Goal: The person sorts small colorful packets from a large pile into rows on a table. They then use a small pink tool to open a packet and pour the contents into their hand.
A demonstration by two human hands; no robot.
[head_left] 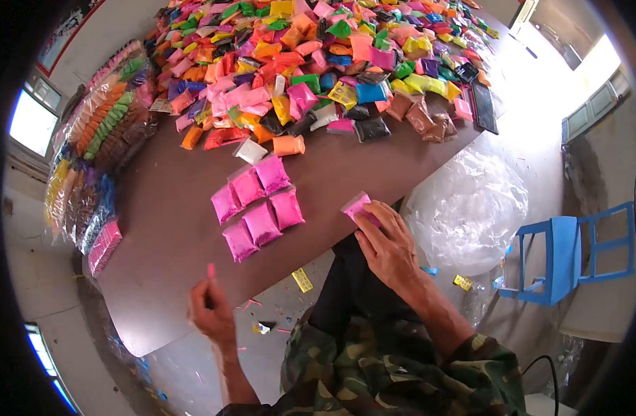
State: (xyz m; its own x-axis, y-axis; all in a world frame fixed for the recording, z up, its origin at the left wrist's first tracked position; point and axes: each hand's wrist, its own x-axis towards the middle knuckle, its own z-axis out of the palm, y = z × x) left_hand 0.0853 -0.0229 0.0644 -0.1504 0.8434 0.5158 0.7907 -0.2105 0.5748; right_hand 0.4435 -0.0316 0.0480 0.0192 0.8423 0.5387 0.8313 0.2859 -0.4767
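Already six magenta packets [258, 206] lay sorted on the brown bench [172, 270], set close together in two short rows just beyond and between the two hands, and a seventh, the pink packet [357, 205], sat under the fingers [368, 220] of the right hand [387, 244] at the bench's near edge. Those fingers lay flat and together on the packet, pressing it down rather than gripping it, so it was touching the bench and apart from the rows to their left. The left hand [210, 308] hovered at the near edge with its fingers pinched together on a thin pink strip [211, 270], which stood upright above them. Well beyond both hands, a great heap of mixed packets [318, 62] in orange, yellow, green, blue, black and pink covered the far half of the bench, unsorted as far as could be seen. To the far left of the left hand, filled clear bags [103, 132] of sorted colours lay along the bench edge. Judged from this, the work was only in its early part for this colour: one small group was gathered, one packet was in hand, and the bulk of the heap remained. To the right of the right hand, a large clear plastic bag [467, 208] sat on the floor beside a blue chair [564, 256].
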